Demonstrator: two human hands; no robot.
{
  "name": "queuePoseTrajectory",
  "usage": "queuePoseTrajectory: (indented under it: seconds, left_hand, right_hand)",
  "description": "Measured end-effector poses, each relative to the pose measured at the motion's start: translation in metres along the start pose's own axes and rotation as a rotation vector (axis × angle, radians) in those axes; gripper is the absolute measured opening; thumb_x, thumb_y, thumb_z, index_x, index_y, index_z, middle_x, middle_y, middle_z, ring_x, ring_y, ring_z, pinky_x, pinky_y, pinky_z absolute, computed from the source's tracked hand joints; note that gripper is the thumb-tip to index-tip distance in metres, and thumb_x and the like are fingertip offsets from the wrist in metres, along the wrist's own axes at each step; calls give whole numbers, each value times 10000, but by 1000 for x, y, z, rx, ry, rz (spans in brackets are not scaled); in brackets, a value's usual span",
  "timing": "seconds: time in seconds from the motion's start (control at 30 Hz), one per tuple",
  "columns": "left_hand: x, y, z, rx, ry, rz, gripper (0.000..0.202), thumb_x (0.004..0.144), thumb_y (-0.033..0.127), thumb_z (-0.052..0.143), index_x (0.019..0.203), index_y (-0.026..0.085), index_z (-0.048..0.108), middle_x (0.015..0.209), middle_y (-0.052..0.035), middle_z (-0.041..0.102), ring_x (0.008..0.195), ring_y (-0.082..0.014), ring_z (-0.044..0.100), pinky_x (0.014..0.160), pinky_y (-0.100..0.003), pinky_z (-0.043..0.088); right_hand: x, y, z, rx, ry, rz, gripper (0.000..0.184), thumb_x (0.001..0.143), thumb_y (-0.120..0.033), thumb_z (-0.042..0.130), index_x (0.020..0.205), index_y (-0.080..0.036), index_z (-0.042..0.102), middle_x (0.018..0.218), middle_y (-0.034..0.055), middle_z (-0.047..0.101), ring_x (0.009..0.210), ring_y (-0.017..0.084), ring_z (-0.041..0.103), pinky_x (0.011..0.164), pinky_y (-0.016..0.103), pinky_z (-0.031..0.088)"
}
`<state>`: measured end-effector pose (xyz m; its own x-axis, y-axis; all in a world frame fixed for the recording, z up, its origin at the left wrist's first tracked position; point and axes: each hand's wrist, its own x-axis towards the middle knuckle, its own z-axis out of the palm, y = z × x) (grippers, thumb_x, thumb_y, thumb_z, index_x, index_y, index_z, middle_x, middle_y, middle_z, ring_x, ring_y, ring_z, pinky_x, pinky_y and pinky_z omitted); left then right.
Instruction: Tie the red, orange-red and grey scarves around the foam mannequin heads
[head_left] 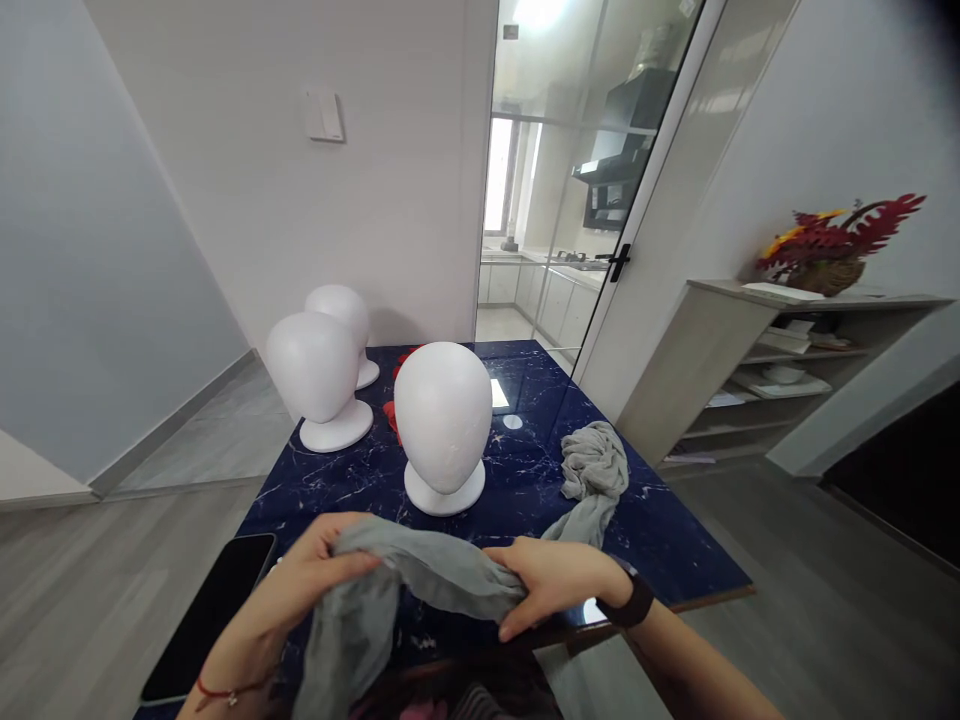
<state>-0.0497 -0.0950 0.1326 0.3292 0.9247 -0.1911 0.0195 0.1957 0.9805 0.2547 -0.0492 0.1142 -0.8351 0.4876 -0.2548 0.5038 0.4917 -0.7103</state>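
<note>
A long grey scarf is stretched between my two hands above the table's near edge. My left hand is closed around it, and one end hangs down below that hand. My right hand grips the scarf farther along, thumb toward me. From there the cloth runs on behind the hand to a bunched heap on the table's right side. Just beyond my hands stands a white foam head form on a round base, bare and upright.
Two more white head forms, a nearer one and a farther one, stand at the back left of the dark blue marbled table. Red cloth shows behind the middle form. A black phone-like slab lies at the left edge.
</note>
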Motion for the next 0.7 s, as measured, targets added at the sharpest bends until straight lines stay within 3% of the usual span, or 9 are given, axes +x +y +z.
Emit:
queuePoseTrajectory:
  seconds: [0.07, 0.13, 0.2, 0.27, 0.37, 0.43, 0.53, 0.6, 0.7]
  left_hand:
    - [-3, -3, -24, -67, 133, 26, 294, 615, 357, 748, 823, 155, 698, 668, -33, 666, 589, -158, 569, 588, -249, 461]
    - [-5, -7, -42, 29, 163, 58, 245, 642, 321, 722, 833, 168, 705, 690, -32, 672, 622, -170, 583, 612, -254, 472]
    - [-6, -7, -48, 242, 90, 68, 150, 680, 275, 680, 789, 177, 711, 727, -28, 678, 681, -181, 592, 649, -252, 474]
    - [-8, -4, -45, 455, -50, 37, 103, 683, 263, 669, 744, 193, 715, 771, -22, 688, 746, -203, 609, 704, -268, 482]
    - [-8, 8, -25, 565, -144, 36, 327, 572, 280, 763, 895, 256, 727, 1002, -37, 696, 971, -277, 613, 861, -350, 474]
    - [-4, 20, -5, 479, -52, 162, 596, 501, 281, 817, 1079, 291, 674, 1185, -67, 636, 1138, -313, 542, 960, -414, 421]
    - [15, 43, 29, 219, -10, 399, 676, 538, 358, 813, 1175, 240, 620, 1189, -124, 623, 1154, -323, 537, 965, -469, 414]
    - [32, 54, 48, 149, -141, 448, 698, 460, 419, 835, 1103, 214, 658, 1020, -103, 688, 1051, -336, 596, 890, -476, 465]
    - [51, 54, 61, 114, -617, 118, 638, 375, 449, 843, 953, 214, 708, 804, -67, 720, 836, -344, 657, 754, -483, 509]
  right_hand:
    - [-15, 25, -14, 99, -57, 17, 474, 618, -487, 745, 907, -131, 622, 760, -3, 606, 661, 124, 549, 550, 191, 383]
    - [-33, 44, -29, 332, -103, 43, 464, 614, -495, 742, 848, -113, 619, 692, -13, 597, 583, 102, 543, 502, 180, 399]
    - [-47, 55, -44, 642, -136, 32, 517, 585, -532, 745, 833, -100, 607, 605, -11, 600, 455, 91, 526, 404, 177, 394]
    - [-53, 54, -55, 921, -48, -73, 544, 557, -561, 748, 804, -107, 580, 500, -18, 582, 321, 77, 464, 329, 173, 360]
    - [-42, 27, -71, 1121, 28, -277, 480, 625, -488, 741, 863, -125, 533, 456, -28, 580, 234, 54, 394, 325, 160, 366]
    - [-28, -5, -81, 1124, -120, -319, 433, 709, -394, 706, 973, -117, 505, 544, 2, 636, 254, 50, 425, 356, 162, 409]
    - [-6, -57, -94, 1078, -403, -352, 410, 786, -333, 645, 1065, -97, 458, 647, 34, 671, 297, 48, 468, 399, 177, 471]
    - [4, -83, -101, 1048, -524, -410, 412, 804, -353, 628, 1070, -100, 443, 648, 27, 669, 307, 53, 481, 415, 189, 494]
    - [11, -90, -109, 988, -544, -482, 499, 774, -453, 645, 1082, -127, 427, 632, 11, 665, 314, 67, 502, 389, 180, 477]
